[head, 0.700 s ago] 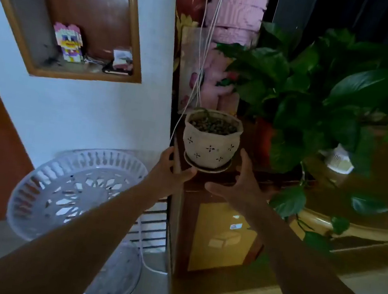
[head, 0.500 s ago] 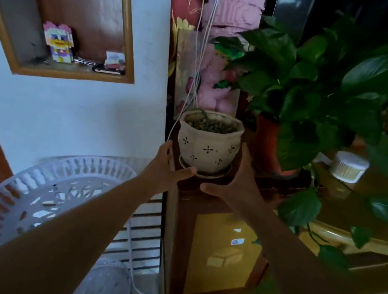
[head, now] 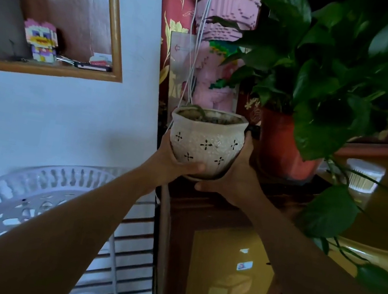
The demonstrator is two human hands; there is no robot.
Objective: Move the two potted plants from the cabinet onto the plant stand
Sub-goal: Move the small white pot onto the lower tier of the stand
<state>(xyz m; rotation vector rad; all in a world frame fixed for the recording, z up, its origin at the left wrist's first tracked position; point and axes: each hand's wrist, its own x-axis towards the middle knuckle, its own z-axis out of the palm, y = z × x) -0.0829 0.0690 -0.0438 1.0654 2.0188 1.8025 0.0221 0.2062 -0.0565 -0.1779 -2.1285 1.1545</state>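
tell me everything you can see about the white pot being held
The white pot is a rounded, glazed-looking ceramic bowl shape with a faceted rim, a bumpy textured wall and small dark cross-shaped cutouts. Dark gravel or soil fills it, with a thin stem at the rim. It sits upright, cupped by the left hand and the right hand, over the dark cabinet, beside the red pot.

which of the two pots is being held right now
The cream ceramic pot with small cross-shaped cutouts, gripped between the left hand and right hand. The red plastic pot with the leafy green plant stands untouched on the dark wooden cabinet.
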